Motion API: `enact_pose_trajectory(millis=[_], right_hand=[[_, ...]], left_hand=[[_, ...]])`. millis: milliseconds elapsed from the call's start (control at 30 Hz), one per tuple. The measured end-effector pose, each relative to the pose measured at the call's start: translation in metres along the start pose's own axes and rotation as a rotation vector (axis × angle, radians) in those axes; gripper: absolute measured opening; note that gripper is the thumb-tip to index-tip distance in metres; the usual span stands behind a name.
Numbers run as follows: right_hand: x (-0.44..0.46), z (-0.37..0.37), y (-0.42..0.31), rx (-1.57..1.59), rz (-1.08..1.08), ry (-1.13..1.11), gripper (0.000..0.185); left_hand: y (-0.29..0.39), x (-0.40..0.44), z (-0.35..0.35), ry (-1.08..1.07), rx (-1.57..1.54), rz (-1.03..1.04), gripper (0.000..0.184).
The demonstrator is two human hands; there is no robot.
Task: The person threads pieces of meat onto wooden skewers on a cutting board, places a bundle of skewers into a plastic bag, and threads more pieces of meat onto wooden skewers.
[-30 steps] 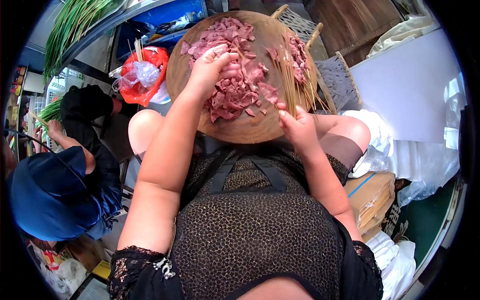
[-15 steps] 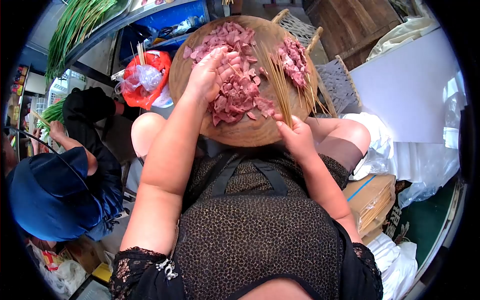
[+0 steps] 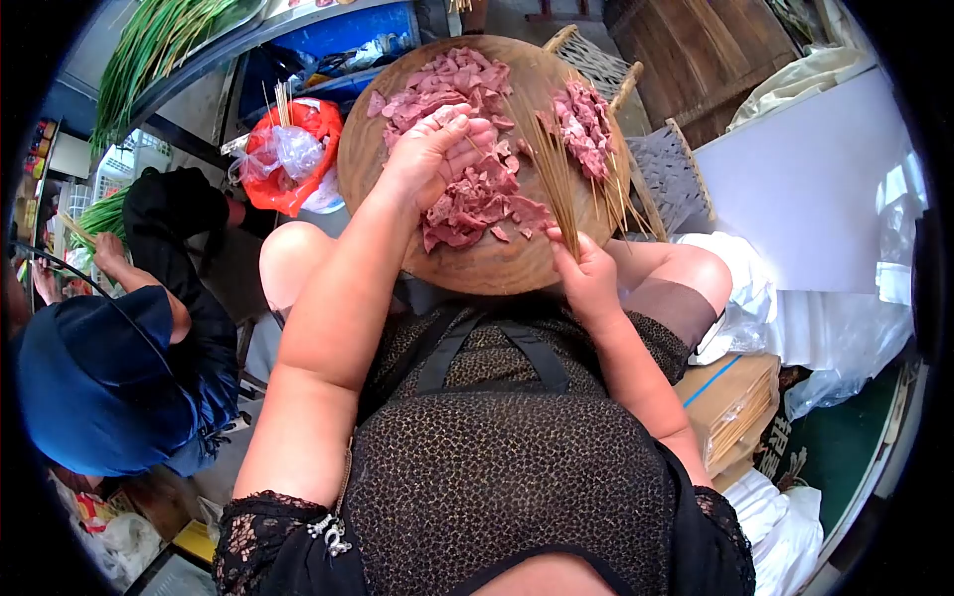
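A round wooden board [image 3: 477, 276] rests across my lap, with a spread of sliced raw meat [image 3: 462, 74] on it. My left hand [image 3: 437, 154] is over the meat, palm turned up, fingers loosely curled and apart; I see nothing clearly held in it. Near the board's right edge, my right hand [image 3: 588, 276] grips the lower ends of a bundle of thin wooden skewers [image 3: 558, 189]. The skewers point away from me over the board. Beyond them lies a pile of meat threaded on skewers [image 3: 584, 129], sticks towards me.
A red plastic bag [image 3: 283, 174] holding clear plastic and sticks is left of the board. Another person in a dark blue hat [image 3: 99, 382] handles green stalks at the left. A woven chair [image 3: 671, 174] and cardboard boxes [image 3: 730, 402] are at the right.
My left hand has shifted slightly right and down over the meat, its fingers turning a little. My right hand keeps its grip on the skewers. The other person's hand has moved slightly.
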State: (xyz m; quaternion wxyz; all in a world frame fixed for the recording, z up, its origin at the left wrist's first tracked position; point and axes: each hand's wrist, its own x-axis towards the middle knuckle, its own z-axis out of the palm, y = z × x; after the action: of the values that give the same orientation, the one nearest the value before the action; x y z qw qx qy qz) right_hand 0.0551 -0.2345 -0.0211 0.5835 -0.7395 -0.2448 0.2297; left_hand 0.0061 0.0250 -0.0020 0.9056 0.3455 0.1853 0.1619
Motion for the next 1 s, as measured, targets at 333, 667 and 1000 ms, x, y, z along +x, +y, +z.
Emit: enact_pose_trajectory(millis=[333, 667, 1000], right_hand=[[0.000, 0.002, -0.002, 0.109, 0.084, -0.018, 0.018], [0.001, -0.005, -0.006, 0.120, 0.133, -0.051, 0.019], [0.010, 0.002, -0.015, 0.188, 0.215, -0.066, 0.019]], left_hand=[[-0.002, -0.004, 0.011, -0.013, 0.088, -0.015, 0.032], [0.002, -0.006, 0.014, -0.029, 0.197, -0.030, 0.032], [-0.002, -0.005, 0.015, -0.041, 0.257, -0.059, 0.029]])
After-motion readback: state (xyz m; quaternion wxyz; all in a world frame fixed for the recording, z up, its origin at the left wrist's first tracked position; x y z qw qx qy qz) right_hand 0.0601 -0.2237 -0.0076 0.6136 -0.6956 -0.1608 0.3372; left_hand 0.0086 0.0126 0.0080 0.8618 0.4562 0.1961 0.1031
